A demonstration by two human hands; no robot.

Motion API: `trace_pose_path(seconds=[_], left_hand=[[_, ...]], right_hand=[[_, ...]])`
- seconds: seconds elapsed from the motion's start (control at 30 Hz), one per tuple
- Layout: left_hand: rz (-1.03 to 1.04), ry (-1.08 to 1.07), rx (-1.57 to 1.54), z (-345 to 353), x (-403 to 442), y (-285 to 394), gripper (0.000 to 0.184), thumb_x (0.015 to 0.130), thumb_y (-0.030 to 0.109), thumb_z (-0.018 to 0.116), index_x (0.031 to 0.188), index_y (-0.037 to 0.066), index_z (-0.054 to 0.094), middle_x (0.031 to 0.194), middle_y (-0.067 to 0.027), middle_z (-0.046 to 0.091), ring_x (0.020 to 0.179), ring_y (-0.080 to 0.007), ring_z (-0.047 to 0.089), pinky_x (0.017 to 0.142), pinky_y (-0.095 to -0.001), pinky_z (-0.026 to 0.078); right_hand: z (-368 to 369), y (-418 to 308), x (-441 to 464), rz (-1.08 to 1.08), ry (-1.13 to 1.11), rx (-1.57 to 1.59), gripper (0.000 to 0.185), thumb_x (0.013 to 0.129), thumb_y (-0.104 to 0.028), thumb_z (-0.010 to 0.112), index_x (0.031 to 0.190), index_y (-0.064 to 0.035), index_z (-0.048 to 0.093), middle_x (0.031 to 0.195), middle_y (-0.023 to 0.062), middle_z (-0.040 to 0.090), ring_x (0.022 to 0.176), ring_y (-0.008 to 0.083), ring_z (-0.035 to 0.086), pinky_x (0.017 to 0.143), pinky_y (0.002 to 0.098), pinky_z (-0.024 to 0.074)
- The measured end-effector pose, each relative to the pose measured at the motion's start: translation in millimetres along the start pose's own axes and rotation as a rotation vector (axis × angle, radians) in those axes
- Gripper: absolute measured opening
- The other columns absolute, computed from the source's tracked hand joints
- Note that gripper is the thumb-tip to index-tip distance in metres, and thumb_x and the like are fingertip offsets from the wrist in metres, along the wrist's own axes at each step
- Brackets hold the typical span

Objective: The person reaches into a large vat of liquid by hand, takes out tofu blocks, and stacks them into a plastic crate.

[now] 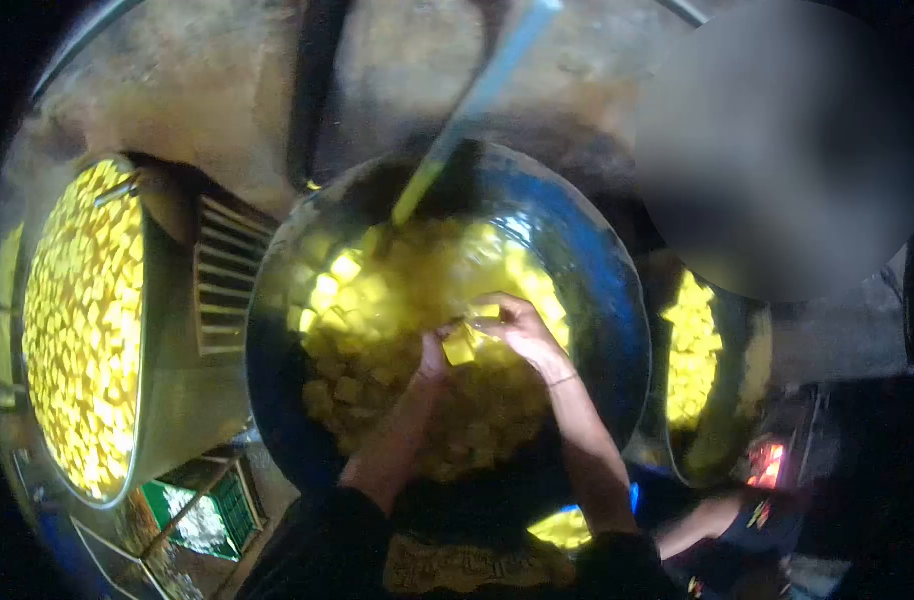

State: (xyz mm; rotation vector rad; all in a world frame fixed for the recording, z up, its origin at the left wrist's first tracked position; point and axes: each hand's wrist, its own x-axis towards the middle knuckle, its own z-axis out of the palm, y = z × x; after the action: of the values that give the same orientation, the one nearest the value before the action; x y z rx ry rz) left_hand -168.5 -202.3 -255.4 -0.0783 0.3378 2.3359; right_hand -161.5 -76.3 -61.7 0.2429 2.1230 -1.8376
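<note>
In front of me is a large dark wok [617, 290] with murky yellowish liquid and many yellow cubes [349, 300] that look like tofu. Both my hands meet above its middle. A yellow tofu cube [459, 345] sits between them, with the fingers of my left hand [432, 355] closed at its left side. My right hand [525, 335] has its fingers curled around another yellow tofu piece [485, 311], close to the first. A long pole [467, 120], yellow at its lower end, slants into the wok at the far side.
At left stands a big metal vat [177, 410] full of yellow cubes, beside a slatted crate [227, 275]. A green crate [242, 505] holds white material. Another pan [747, 370] of yellow pieces is at right, near glowing fire [765, 465]. Another person's arm [702, 525] reaches in lower right.
</note>
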Motion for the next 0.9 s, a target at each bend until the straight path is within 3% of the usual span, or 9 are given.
trace_pose_path(seconds=[0.1,0.17,0.37,0.4,0.5,0.57,0.63,0.77,0.9], left_hand=[[0.082,0.174,-0.081,17.6,10.4,-18.5,0.065,0.091,0.056,0.028,0.111,-0.001,0.051,0.1,-0.014,0.06,0.088,-0.0237,0.061,0.071,-0.0361,0.053],[0.182,-0.075,0.025,28.6,15.3,-30.1,0.057,0.092,0.05,0.031,0.106,-0.002,0.052,0.093,-0.0149,0.06,0.083,-0.0223,0.062,0.064,-0.0316,0.054],[0.136,-0.265,0.321,160.6,-15.9,-58.0,0.03,0.09,0.023,0.051,0.108,-0.001,0.051,0.098,-0.0152,0.058,0.073,-0.0181,0.062,0.056,-0.0264,0.054],[0.031,0.022,0.149,198.5,-31.5,-61.7,0.027,0.09,0.025,0.052,0.104,0.002,0.053,0.093,-0.0137,0.059,0.07,-0.0168,0.061,0.054,-0.025,0.053],[-0.248,-0.388,-0.397,206.1,-27.5,-104.4,0.049,0.093,0.053,0.033,0.095,0.009,0.053,0.084,-0.0064,0.058,0.072,-0.0156,0.059,0.062,-0.0282,0.05],[-0.325,-0.44,-0.144,253.9,-53.1,-119.8,0.054,0.091,0.06,0.032,0.1,0.009,0.049,0.083,-0.0057,0.058,0.075,-0.0154,0.059,0.065,-0.0274,0.05],[-0.391,0.022,0.278,317.4,-100.3,-139.0,0.069,0.09,0.061,0.034,0.132,0.006,0.037,0.107,-0.0108,0.057,0.089,-0.0212,0.06,0.074,-0.0327,0.05],[-0.512,-0.146,0.523,329.5,-155.1,-184.3,0.067,0.096,0.044,0.034,0.139,-0.006,0.021,0.14,-0.0157,0.033,0.126,-0.022,0.035,0.107,-0.031,0.024],[-0.152,-0.286,1.412,292.3,-148.5,-180.6,0.061,0.084,0.026,0.062,0.133,0.001,0.035,0.139,-0.0164,0.033,0.13,-0.0273,0.03,0.108,-0.0355,0.021]], right_hand=[[-9.1,17.4,-45.8,-0.107,0.168,-0.049,0.032,0.073,-0.004,0.074,0.102,-0.0046,0.061,0.093,0.0001,0.06,0.084,0.0099,0.055,0.072,0.0241,0.0472],[-0.6,-2.6,-75.2,-0.276,0.211,-0.334,0.035,0.068,-0.008,0.078,0.099,-0.0049,0.06,0.091,0.0018,0.059,0.084,0.0112,0.054,0.075,0.0265,0.0471],[-19.3,5.8,-120.3,-0.224,0.495,-0.713,0.073,0.061,-0.033,0.076,0.124,-0.0084,0.048,0.128,0.0232,0.039,0.122,0.0393,0.036,0.102,0.0454,0.034],[-27.1,13.4,-130.7,-0.288,0.404,-0.623,0.072,0.061,-0.031,0.076,0.124,-0.0087,0.048,0.128,0.0229,0.04,0.124,0.0385,0.035,0.103,0.0446,0.0327],[-42.8,0.0,-185.1,-0.402,0.29,-0.347,0.059,0.065,-0.023,0.072,0.119,-0.0119,0.052,0.124,0.0151,0.045,0.122,0.0316,0.039,0.104,0.0406,0.0317],[-51.3,-8.5,-238.1,-0.457,0.355,-0.326,0.05,0.065,-0.019,0.072,0.11,-0.0073,0.056,0.121,0.0115,0.048,0.114,0.0282,0.044,0.098,0.0374,0.0352],[-53.2,-14.4,-300.5,-0.519,0.469,-0.236,0.046,0.062,-0.017,0.073,0.104,-0.0046,0.058,0.117,0.0105,0.049,0.108,0.0244,0.048,0.093,0.0344,0.0377],[-12.5,26.8,-431.5,-0.382,0.83,0.334,0.051,0.064,-0.027,0.069,0.106,-0.0021,0.057,0.116,0.0106,0.052,0.106,0.019,0.05,0.091,0.0318,0.0389],[45.7,204.4,-514.3,0.402,1.281,0.625,0.057,0.079,-0.036,0.06,0.123,-0.0017,0.05,0.128,0.011,0.046,0.111,0.0182,0.048,0.082,0.032,0.0464]])
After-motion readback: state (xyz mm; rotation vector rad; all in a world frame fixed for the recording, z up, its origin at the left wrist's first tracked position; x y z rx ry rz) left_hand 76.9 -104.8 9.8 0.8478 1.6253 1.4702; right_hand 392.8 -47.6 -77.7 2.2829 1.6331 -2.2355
